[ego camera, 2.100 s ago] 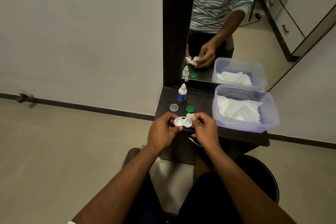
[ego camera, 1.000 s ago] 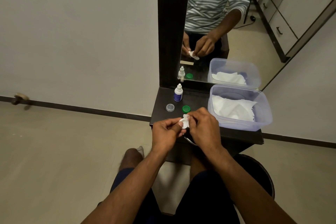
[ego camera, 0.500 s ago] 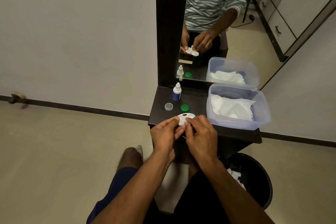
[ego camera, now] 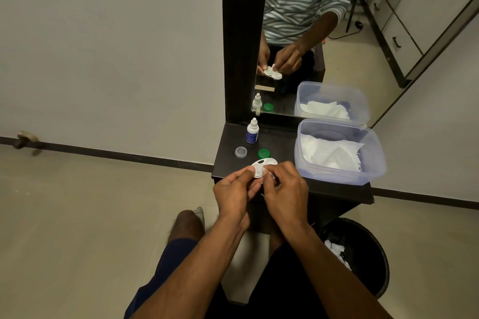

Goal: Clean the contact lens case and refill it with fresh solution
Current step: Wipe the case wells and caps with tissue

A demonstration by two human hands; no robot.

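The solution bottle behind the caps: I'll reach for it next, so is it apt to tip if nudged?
Probably. The solution bottle stands upright, tall and narrow on a small base, so a side knock could topple it. It looks small and plastic, likely light and not fragile.

We have a single view here, from a wide-angle camera worn on the head, looking forward and steeply down. We see both forearms coming up from the bottom edge, and the hands (ego camera: 261,189) meet close below us near the middle of the frame, over the front edge of the dark worktop (ego camera: 334,190). We are near enough that the worktop fills only the centre, with floor (ego camera: 77,215) curving away to both sides. Straight ahead the mirror (ego camera: 324,33) faces us and gives a second, reversed look at the same hands and worktop.
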